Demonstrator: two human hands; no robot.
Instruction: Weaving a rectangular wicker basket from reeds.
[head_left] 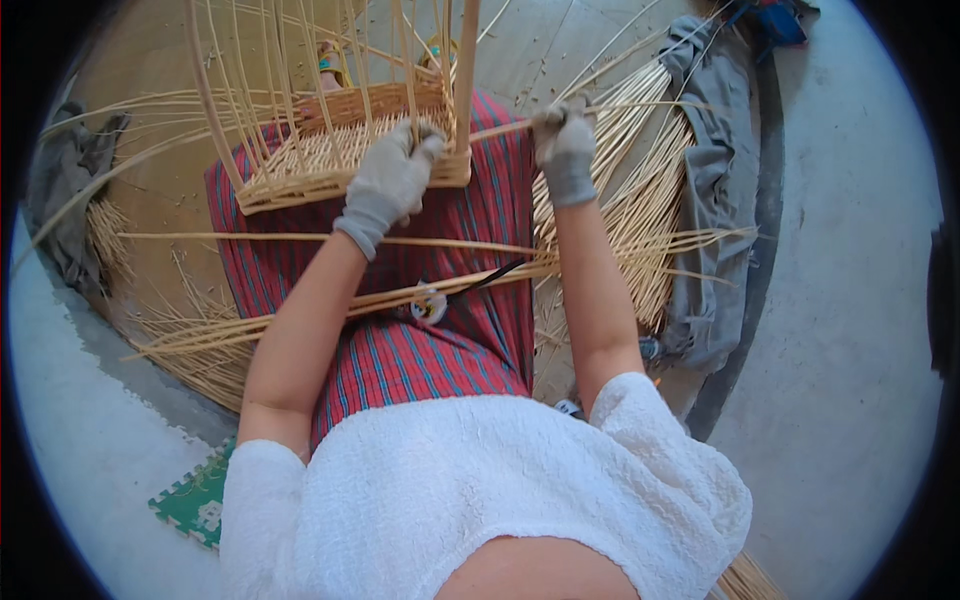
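Note:
A half-woven wicker basket [300, 150], with tall upright stakes, rests tilted on the red striped cloth [440, 350] over my lap. My left hand [390, 180], in a pale glove with a grey cuff, has curled fingers on the basket's right part, around a cane near the front edge. Out to the right, my right hand [560, 145], gloved alike, grips a cane strip [495, 130] that runs toward the basket. Several loose canes [455, 243] lie crosswise over my lap, below both hands.
Cane bundles lie on the floor at right [650, 150] and left [190, 350], with grey cloths [705, 300] beside them. A green foam mat [185, 500] is at lower left. A blue object [775, 25] sits at the upper right.

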